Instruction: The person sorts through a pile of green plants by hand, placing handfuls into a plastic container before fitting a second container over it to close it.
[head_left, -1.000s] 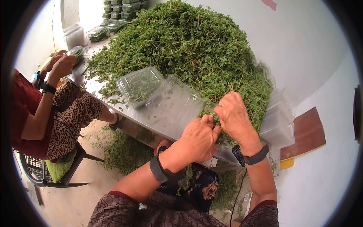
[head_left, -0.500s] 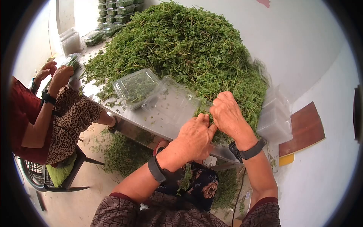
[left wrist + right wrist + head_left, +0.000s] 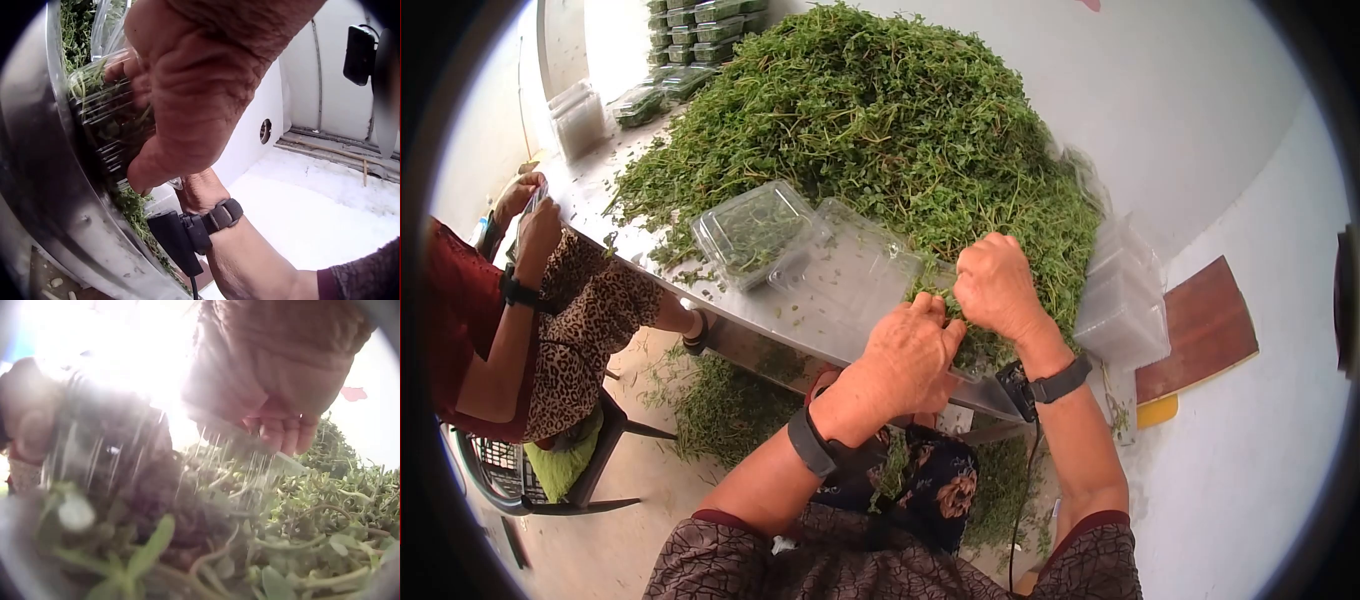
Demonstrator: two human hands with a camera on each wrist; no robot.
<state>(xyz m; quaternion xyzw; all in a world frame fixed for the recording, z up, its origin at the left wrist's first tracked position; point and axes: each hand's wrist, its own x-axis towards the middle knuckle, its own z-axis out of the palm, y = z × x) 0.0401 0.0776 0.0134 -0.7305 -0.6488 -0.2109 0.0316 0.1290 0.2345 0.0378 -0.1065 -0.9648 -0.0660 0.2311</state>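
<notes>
My left hand (image 3: pixel 908 358) grips the near side of a clear ribbed plastic box (image 3: pixel 109 122) filled with leafy green stems, at the table's front edge. In the left wrist view its fingers show through the plastic. The right hand (image 3: pixel 998 285) bends over the box's far right rim with curled fingers (image 3: pixel 290 434); its thumb is hidden. A big mound of leafy greens (image 3: pixel 880 130) rises just behind both hands. Left of the hands lies a clear clamshell box (image 3: pixel 755 232) with greens in it, beside an open clear lid (image 3: pixel 845 260).
Nested clear boxes (image 3: pixel 1122 310) stand right of the mound. Filled boxes (image 3: pixel 705 30) are stacked at the back left, near more empty boxes (image 3: pixel 578 120). Another person (image 3: pixel 495 320) sits at the left. Greens (image 3: pixel 725 400) lie on the floor under the metal table (image 3: pixel 785 330).
The head view has shifted slightly. Both my hands stay at the box, with the right hand moving a little at its rim. The other person's hands have moved closer together.
</notes>
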